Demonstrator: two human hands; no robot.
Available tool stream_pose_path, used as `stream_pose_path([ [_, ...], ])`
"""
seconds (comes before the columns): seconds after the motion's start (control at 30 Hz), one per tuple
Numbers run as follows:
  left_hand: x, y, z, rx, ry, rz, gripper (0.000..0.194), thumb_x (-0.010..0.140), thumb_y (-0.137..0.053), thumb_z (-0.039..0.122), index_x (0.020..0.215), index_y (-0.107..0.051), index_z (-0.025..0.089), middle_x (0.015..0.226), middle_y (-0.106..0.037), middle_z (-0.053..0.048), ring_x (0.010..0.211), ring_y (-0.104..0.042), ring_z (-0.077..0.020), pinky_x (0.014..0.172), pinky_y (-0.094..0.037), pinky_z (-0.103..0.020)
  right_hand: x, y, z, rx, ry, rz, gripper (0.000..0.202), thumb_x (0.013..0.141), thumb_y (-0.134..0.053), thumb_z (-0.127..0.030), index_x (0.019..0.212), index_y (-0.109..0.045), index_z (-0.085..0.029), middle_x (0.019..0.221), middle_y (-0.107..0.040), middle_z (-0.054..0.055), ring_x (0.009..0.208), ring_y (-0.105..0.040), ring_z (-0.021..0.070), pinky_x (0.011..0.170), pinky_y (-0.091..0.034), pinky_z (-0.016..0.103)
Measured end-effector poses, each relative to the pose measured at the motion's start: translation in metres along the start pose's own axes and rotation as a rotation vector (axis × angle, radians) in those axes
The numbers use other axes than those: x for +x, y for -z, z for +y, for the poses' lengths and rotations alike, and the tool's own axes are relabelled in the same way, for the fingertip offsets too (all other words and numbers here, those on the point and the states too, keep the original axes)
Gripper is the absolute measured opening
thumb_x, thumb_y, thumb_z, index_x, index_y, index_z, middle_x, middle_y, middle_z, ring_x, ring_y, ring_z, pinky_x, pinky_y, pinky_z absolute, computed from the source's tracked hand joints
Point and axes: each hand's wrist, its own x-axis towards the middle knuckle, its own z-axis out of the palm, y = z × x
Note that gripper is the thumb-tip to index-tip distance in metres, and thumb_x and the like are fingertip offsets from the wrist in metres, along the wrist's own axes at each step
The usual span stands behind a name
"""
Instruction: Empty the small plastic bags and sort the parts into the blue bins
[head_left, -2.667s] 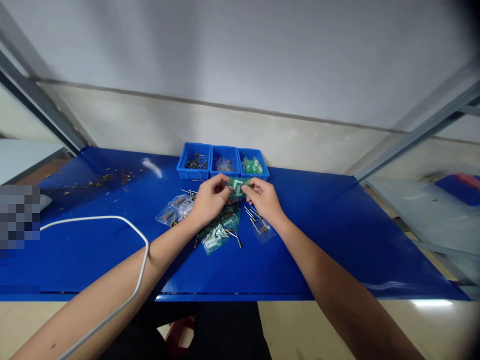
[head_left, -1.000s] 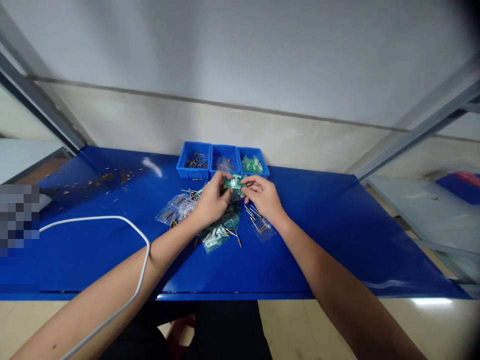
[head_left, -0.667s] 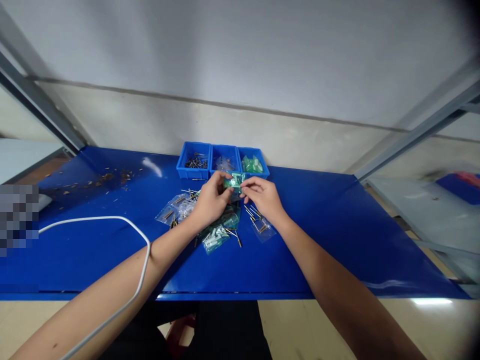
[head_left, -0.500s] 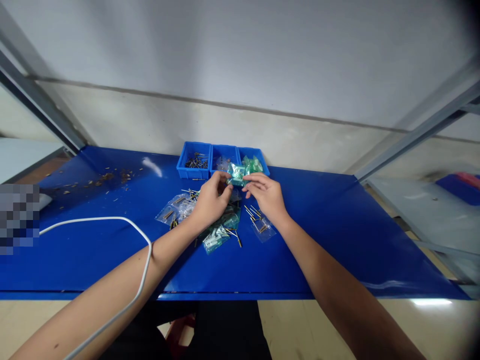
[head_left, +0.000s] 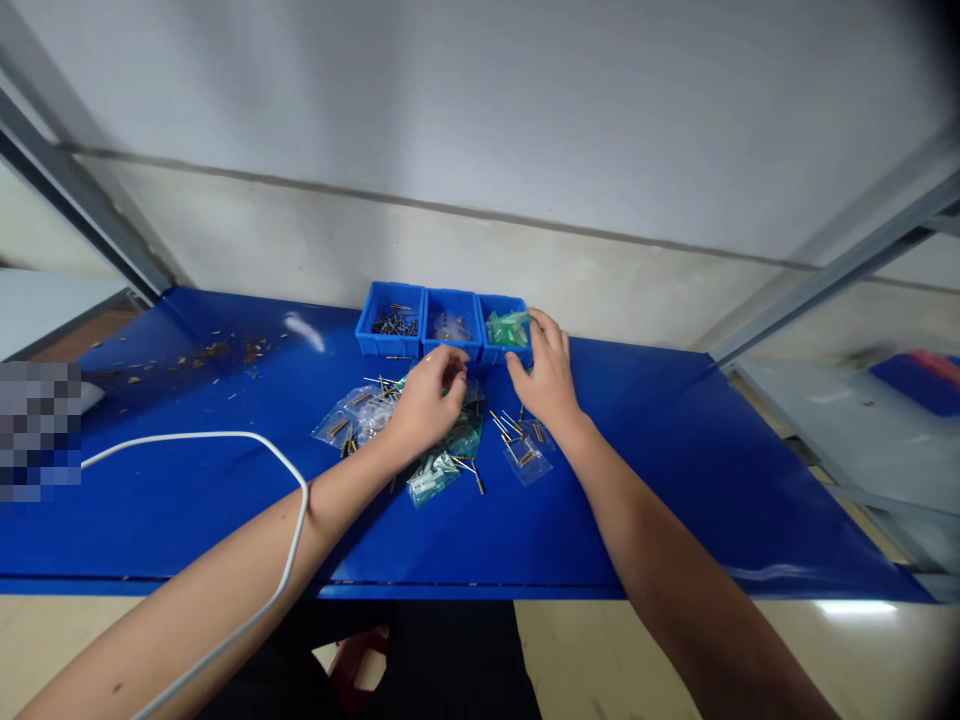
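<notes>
My right hand (head_left: 549, 375) is open, fingers and thumb apart, at the right edge of the right blue bin (head_left: 491, 356). Green plastic packets (head_left: 508, 328) with pale pieces lie in that bin, partly beside my fingers. My left hand (head_left: 429, 393) is curled closed in front of the middle blue bin (head_left: 452, 300), with nothing visible in its fingers. Under and around it spreads a pile of clear packets (head_left: 341, 425), green packets (head_left: 433, 480) and loose brass-and-dark metal pins (head_left: 470, 468); the hand hides part of it.
The left blue bin (head_left: 386, 346) holds many metal pins. More pins (head_left: 506, 427) and a clear packet (head_left: 527, 460) lie near my right wrist. A white cable (head_left: 247, 435) loops over my left forearm. Brown debris (head_left: 217, 350) is scattered at the left of the blue table (head_left: 675, 480).
The green packet that was between my hands has left them, and green packets now show in the right bin. My right hand has moved up to that bin and opened; the left drew slightly back.
</notes>
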Motion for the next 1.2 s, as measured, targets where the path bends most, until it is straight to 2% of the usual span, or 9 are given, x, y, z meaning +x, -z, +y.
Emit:
stream_pose_path([
  [0.1, 0.001, -0.001, -0.001, 0.013, -0.012, -0.006, 0.023, 0.100, -0.060, 0.008, 0.116, -0.069, 0.022, 0.108, -0.082, -0.009, 0.095, -0.078, -0.0237, 0.091, -0.065, -0.040, 0.000, -0.004, -0.002, -0.066, -0.073, -0.049, 0.067, 0.112, -0.062, -0.030, 0.176, -0.056, -0.012, 0.191, -0.047, 0.023, 0.170, -0.046, 0.0445, 0.139, -0.047, 0.067],
  [0.23, 0.000, -0.001, -0.002, 0.034, -0.019, -0.012, 0.026, 0.097, -0.061, 0.007, 0.117, -0.070, 0.022, 0.107, -0.082, -0.009, 0.095, -0.077, -0.0241, 0.091, -0.064, -0.041, 0.000, -0.012, 0.001, -0.115, -0.124, -0.093, 0.078, 0.114, -0.063, -0.042, 0.183, -0.047, -0.010, 0.190, -0.045, 0.026, 0.169, -0.044, 0.0480, 0.137, -0.046, 0.071],
  [0.37, 0.000, -0.002, -0.002, 0.043, -0.026, -0.014, 0.028, 0.095, -0.060, 0.006, 0.116, -0.070, 0.022, 0.107, -0.082, -0.008, 0.095, -0.077, -0.0243, 0.090, -0.063, -0.041, 0.000, -0.018, 0.011, -0.113, -0.076, -0.140, 0.079, 0.115, -0.062, -0.053, 0.186, -0.047, -0.021, 0.193, -0.045, 0.019, 0.172, -0.042, 0.0500, 0.137, -0.045, 0.076],
  [0.5, 0.000, -0.002, -0.002, 0.053, -0.025, -0.005, 0.029, 0.095, -0.060, 0.005, 0.115, -0.071, 0.022, 0.106, -0.082, -0.007, 0.095, -0.077, -0.0242, 0.091, -0.063, -0.041, 0.001, -0.022, 0.021, -0.085, -0.046, -0.166, 0.079, 0.115, -0.060, -0.054, 0.187, -0.048, -0.023, 0.194, -0.046, 0.017, 0.176, -0.040, 0.0498, 0.140, -0.043, 0.077],
  [0.7, 0.000, -0.001, -0.002, 0.076, -0.010, -0.010, 0.029, 0.095, -0.060, 0.005, 0.116, -0.071, 0.023, 0.106, -0.081, -0.007, 0.096, -0.077, -0.0247, 0.092, -0.064, -0.041, 0.000, -0.022, 0.026, -0.048, -0.066, -0.190, 0.075, 0.115, -0.062, -0.052, 0.186, -0.050, -0.030, 0.201, -0.031, 0.011, 0.182, -0.033, 0.0467, 0.144, -0.041, 0.074],
  [0.83, 0.001, 0.003, 0.001, 0.217, -0.006, -0.030, 0.026, 0.099, -0.060, 0.010, 0.116, -0.075, 0.021, 0.115, -0.082, -0.012, 0.115, -0.077, -0.0319, 0.108, -0.063, -0.051, 0.000, -0.020, 0.023, -0.008, -0.099, -0.176, 0.074, 0.116, -0.061, -0.046, 0.186, -0.049, -0.025, 0.201, -0.032, 0.015, 0.182, -0.033, 0.0438, 0.146, -0.039, 0.070],
  [0.97, -0.001, 0.004, 0.005, 0.439, 0.047, -0.123, 0.034, 0.104, -0.065, 0.026, 0.134, -0.079, 0.018, 0.138, -0.082, -0.019, 0.137, -0.069, -0.0444, 0.121, -0.056, -0.066, 0.000, -0.017, 0.017, 0.016, -0.122, -0.197, 0.077, 0.117, -0.062, -0.042, 0.188, -0.044, -0.020, 0.199, -0.037, 0.018, 0.183, -0.033, 0.0415, 0.148, -0.035, 0.067],
  [1.1, -0.004, -0.001, 0.002, 0.532, 0.051, -0.215, 0.049, 0.101, -0.073, 0.035, 0.148, -0.078, 0.019, 0.152, -0.077, -0.022, 0.142, -0.066, -0.0492, 0.124, -0.053, -0.072, 0.000, -0.015, 0.015, 0.003, -0.136, -0.256, 0.083, 0.117, -0.064, -0.045, 0.191, -0.036, -0.019, 0.201, -0.032, 0.018, 0.184, -0.027, 0.0434, 0.149, -0.032, 0.068],
  [1.2, -0.006, -0.002, -0.004, 0.546, 0.016, -0.268, 0.055, 0.100, -0.076, 0.038, 0.150, -0.078, 0.018, 0.153, -0.076, -0.025, 0.140, -0.066, -0.0505, 0.122, -0.053, -0.071, 0.000, -0.014, 0.014, 0.007, -0.137, -0.260, 0.081, 0.118, -0.064, -0.045, 0.191, -0.038, -0.020, 0.200, -0.035, 0.018, 0.184, -0.029, 0.0438, 0.150, -0.030, 0.068],
])
